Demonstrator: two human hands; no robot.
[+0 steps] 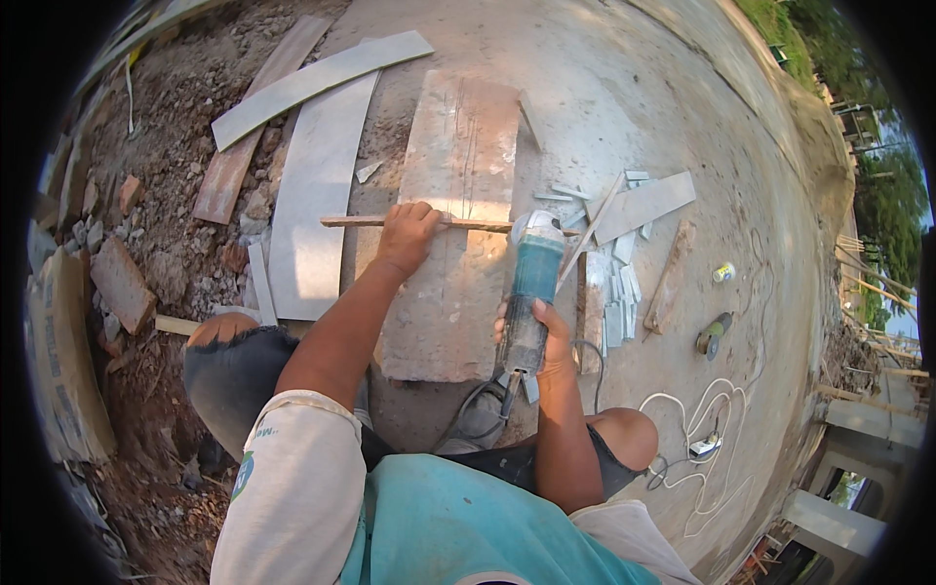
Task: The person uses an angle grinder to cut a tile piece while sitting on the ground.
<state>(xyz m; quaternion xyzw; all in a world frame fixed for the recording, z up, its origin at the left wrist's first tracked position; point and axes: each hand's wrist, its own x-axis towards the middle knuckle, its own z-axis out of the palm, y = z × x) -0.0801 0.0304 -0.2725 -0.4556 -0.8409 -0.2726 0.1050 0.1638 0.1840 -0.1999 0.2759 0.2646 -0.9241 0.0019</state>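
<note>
My left hand (408, 234) is pressing a thin wooden strip (370, 222) against the board (453, 283) beneath it. My right hand (541, 336) is gripping the teal angle grinder (531, 283), whose head is reaching the strip's end

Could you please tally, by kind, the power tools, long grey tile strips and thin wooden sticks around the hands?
Angle grinders: 2, the teal one in the right hand and a second lying on the concrete.
Long grey tile strips: 2, and.
Thin wooden sticks: 1, under the left hand.
Total: 5
</note>
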